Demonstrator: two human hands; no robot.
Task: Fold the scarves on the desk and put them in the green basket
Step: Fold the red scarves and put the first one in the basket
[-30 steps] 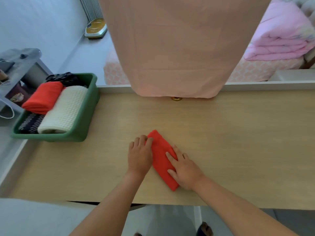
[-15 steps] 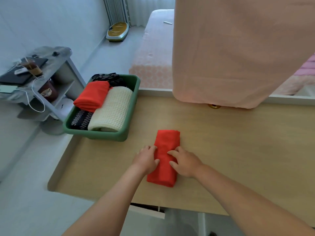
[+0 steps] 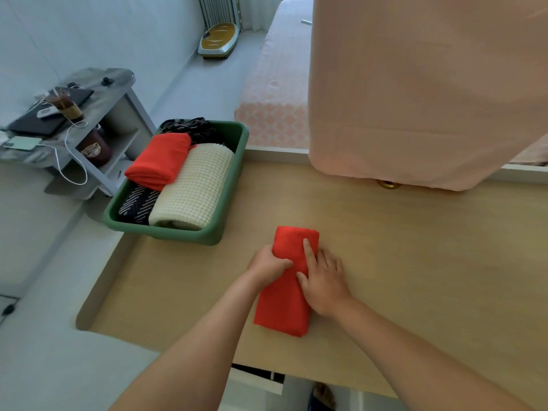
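Red scarf (image 3: pixel 284 295) lies folded into a narrow packet on the worktop (image 3: pixel 415 262), near the green basket (image 3: pixel 240 155), not touching it. Our left hand (image 3: pixel 268 264) curls round its left edge, gripping; our right hand (image 3: pixel 324 280) presses flat on top, fingers straight, holding nothing. Basket already has a red roll (image 3: pixel 157 161), cream waffle roll (image 3: pixel 192 188), striped piece (image 3: pixel 136 203), black piece (image 3: pixel 189 129). We judge folding done, only the transfer left. We see no other loose scarf.
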